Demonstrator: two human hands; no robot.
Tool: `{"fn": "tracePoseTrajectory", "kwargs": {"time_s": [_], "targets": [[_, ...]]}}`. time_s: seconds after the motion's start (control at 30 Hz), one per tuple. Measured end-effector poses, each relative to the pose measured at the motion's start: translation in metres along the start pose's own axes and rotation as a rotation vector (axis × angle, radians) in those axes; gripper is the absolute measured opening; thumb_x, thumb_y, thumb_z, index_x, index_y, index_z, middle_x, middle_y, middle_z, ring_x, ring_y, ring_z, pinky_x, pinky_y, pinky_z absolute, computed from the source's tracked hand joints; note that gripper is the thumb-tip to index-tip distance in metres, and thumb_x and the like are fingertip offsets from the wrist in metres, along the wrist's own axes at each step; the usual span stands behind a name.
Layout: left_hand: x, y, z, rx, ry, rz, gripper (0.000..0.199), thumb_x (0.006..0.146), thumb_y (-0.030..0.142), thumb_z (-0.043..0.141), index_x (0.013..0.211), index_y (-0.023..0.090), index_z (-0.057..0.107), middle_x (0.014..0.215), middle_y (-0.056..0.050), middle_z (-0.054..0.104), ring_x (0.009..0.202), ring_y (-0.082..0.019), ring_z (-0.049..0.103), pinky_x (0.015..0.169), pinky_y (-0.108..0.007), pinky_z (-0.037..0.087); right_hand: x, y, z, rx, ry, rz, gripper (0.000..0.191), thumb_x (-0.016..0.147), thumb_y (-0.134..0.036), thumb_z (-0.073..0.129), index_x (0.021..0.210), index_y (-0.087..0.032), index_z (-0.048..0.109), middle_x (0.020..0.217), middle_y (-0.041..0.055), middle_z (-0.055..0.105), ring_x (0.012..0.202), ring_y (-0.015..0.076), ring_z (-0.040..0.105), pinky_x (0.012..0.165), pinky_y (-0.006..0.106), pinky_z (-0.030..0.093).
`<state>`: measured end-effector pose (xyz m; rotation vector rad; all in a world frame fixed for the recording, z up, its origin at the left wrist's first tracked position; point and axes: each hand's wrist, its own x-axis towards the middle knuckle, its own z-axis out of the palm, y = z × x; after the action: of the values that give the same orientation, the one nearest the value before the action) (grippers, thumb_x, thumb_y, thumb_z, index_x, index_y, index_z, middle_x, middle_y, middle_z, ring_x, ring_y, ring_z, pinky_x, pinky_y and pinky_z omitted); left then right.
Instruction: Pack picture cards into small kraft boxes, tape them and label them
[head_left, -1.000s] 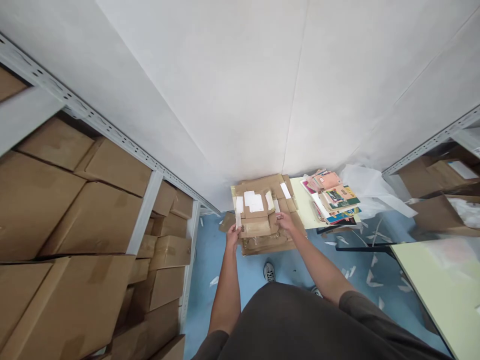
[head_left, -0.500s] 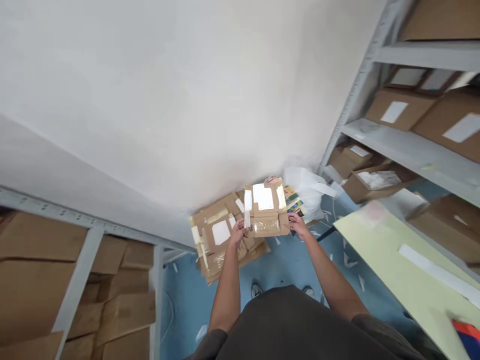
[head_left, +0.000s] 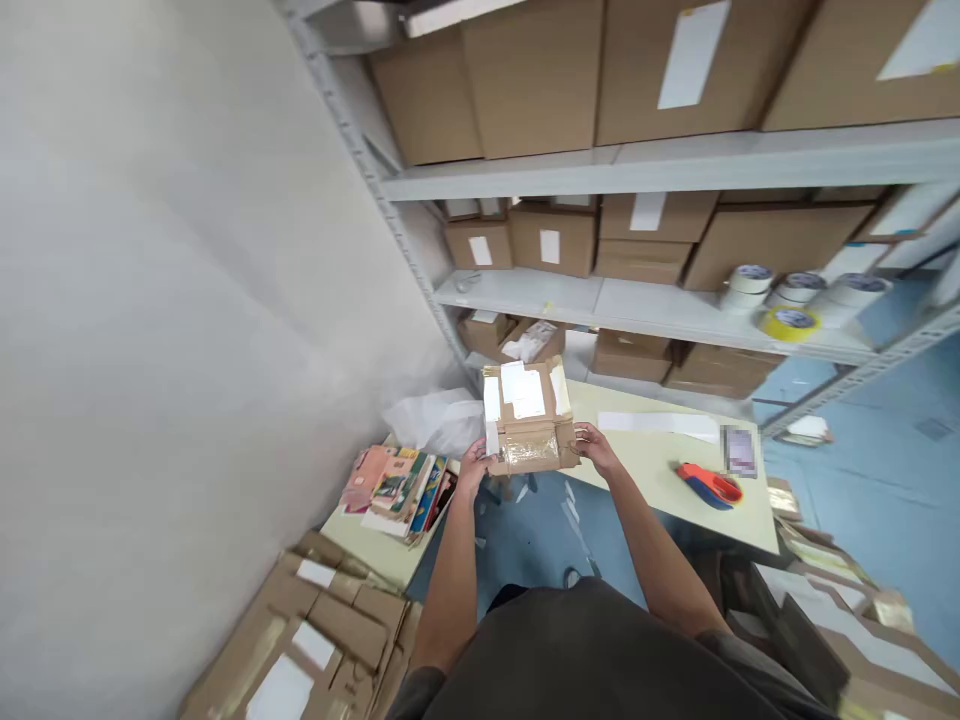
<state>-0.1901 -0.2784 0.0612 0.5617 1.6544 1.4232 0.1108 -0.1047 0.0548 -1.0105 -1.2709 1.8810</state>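
A flattened cardboard box (head_left: pixel 528 418) with white labels and shiny clear tape is held out in front of my body. My left hand (head_left: pixel 474 468) grips its lower left corner, and my right hand (head_left: pixel 595 446) pinches its lower right edge. Beyond the cardboard lies a pale green tabletop (head_left: pixel 630 455). On that table are a red and blue tape dispenser (head_left: pixel 709 486), a long white strip (head_left: pixel 660 424) and a small pixelated item (head_left: pixel 739 451).
Metal shelving (head_left: pixel 510 178) with cardboard boxes (head_left: pixel 551 240) and tape rolls (head_left: pixel 791 322) stands ahead. Flattened cardboard (head_left: pixel 349 628) is stacked at lower left, near magazines (head_left: pixel 405 490) and a white plastic bag (head_left: pixel 435 420). More cardboard (head_left: pixel 862 620) leans at lower right. Scraps litter the blue floor (head_left: pixel 536 530).
My view has turned right, from the wall and cardboard pile toward the shelving and table. Both hands still hold the flattened cardboard box, which has swung round with my body.
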Motion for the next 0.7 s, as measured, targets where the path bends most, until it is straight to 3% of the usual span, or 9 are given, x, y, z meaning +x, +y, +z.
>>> {"fn": "tracePoseTrajectory", "kwargs": {"time_s": [0.13, 0.27, 0.5, 0.7], "targets": [[0.049, 0.011, 0.059, 0.079, -0.163, -0.021, 0.082, 0.063, 0.032, 0.083, 0.142, 0.021, 0.061, 0.111, -0.011, 0.077, 0.089, -0.023, 0.074, 0.074, -0.032, 0.058, -0.005, -0.005, -0.052, 0.053, 0.152, -0.008, 0.051, 0.061, -0.036, 0.083, 0.108, -0.028, 0.066, 0.093, 0.0014, 0.071, 0.079, 0.0225, 0.068, 0.074, 0.038, 0.054], [0.093, 0.021, 0.093, 0.088, -0.333, -0.032, 0.082, 0.065, 0.026, 0.080, 0.145, 0.023, 0.060, 0.120, -0.012, 0.076, 0.092, -0.022, 0.074, 0.073, -0.029, 0.057, -0.003, -0.010, -0.074, 0.109, 0.272, -0.016, 0.052, 0.059, -0.034, 0.084, 0.107, -0.028, 0.065, 0.092, -0.0001, 0.071, 0.081, 0.0222, 0.069, 0.076, 0.038, 0.053], [0.176, 0.029, 0.124, 0.090, -0.505, -0.051, 0.083, 0.062, 0.023, 0.081, 0.143, 0.023, 0.062, 0.112, -0.010, 0.078, 0.088, -0.021, 0.074, 0.070, -0.027, 0.055, 0.022, -0.025, -0.084, 0.073, 0.432, -0.022, 0.051, 0.058, -0.032, 0.081, 0.106, -0.029, 0.063, 0.094, -0.0001, 0.072, 0.082, 0.0219, 0.069, 0.077, 0.038, 0.053], [0.226, 0.008, 0.132, 0.117, -0.574, -0.096, 0.080, 0.060, 0.022, 0.078, 0.139, 0.021, 0.064, 0.104, -0.008, 0.077, 0.082, -0.019, 0.071, 0.067, -0.025, 0.053, 0.050, -0.003, -0.078, 0.075, 0.577, 0.076, 0.051, 0.052, -0.027, 0.084, 0.098, -0.028, 0.064, 0.085, 0.0004, 0.071, 0.077, 0.0231, 0.069, 0.077, 0.042, 0.056]]}}
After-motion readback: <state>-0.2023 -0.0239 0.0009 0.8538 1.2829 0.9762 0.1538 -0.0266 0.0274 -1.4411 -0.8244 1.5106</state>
